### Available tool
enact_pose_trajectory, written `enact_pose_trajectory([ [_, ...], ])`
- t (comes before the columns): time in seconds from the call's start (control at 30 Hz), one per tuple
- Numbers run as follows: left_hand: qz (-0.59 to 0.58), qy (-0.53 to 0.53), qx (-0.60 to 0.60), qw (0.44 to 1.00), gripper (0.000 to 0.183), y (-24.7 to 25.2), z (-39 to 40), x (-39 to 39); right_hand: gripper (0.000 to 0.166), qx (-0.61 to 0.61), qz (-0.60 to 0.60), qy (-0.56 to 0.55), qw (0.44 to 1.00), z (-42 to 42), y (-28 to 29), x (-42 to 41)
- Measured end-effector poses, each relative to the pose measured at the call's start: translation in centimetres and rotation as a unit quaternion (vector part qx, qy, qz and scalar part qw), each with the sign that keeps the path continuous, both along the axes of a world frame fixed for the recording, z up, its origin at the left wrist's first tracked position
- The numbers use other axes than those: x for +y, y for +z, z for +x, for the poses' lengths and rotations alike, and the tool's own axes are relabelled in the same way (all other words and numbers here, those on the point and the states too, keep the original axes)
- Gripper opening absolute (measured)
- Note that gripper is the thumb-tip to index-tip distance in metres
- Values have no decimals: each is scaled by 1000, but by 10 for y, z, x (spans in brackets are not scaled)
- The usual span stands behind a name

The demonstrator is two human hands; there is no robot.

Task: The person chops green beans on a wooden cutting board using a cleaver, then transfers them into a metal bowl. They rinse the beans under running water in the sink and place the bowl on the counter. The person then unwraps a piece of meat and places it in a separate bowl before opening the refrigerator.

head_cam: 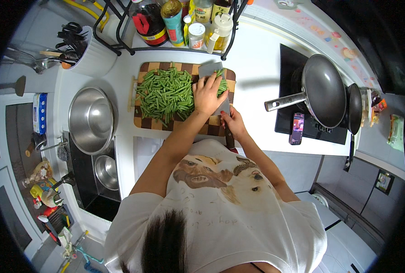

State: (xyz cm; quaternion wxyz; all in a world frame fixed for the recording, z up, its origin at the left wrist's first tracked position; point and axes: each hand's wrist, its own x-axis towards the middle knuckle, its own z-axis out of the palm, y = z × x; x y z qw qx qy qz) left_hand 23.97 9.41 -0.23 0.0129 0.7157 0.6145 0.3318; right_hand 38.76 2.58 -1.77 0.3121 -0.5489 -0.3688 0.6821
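A heap of cut green beans [165, 92] covers much of the checkered wooden cutting board [144, 122] before me. Toward the board's right side, a broad-bladed kitchen knife [209, 69] shows its grey blade beneath and beside my left hand [207, 95]. That hand lies over the blade, thumb spread from the fingers, next to a smaller bunch of beans [221, 87]. Whether its hidden palm grips any beans is unclear. My right hand [235, 123] is closed around the knife's dark handle [229, 137] at the board's near edge.
Left of the board stand a large steel bowl [91, 119] and a utensil holder [98, 58]. A smaller bowl [106, 172] sits in the sink [101, 206]. Behind is a condiment rack [175, 49]. A frying pan [325, 90] and phone [297, 129] are at the cooktop [287, 65].
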Motion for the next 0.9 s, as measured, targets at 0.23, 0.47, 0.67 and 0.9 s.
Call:
enact_pose_trajectory([
  [0.23, 23, -41, -22, 999, 49, 29, -2, -1, 7, 42, 0, -9, 999, 4, 24, -2],
  [0.47, 50, -43, -33, 997, 47, 57, -12, -2, 6, 57, 21, -15, 998, -4, 47, -3],
  [0.67, 74, -22, -35, 996, 48, 68, -47, -13, 7, 39, 45, 1, 998, -40, 69, -9],
  [0.9, 105, 64, 0, 992, 50, 101, -155, -38, 8, 49, 89, 102, 990, -138, 93, -5],
])
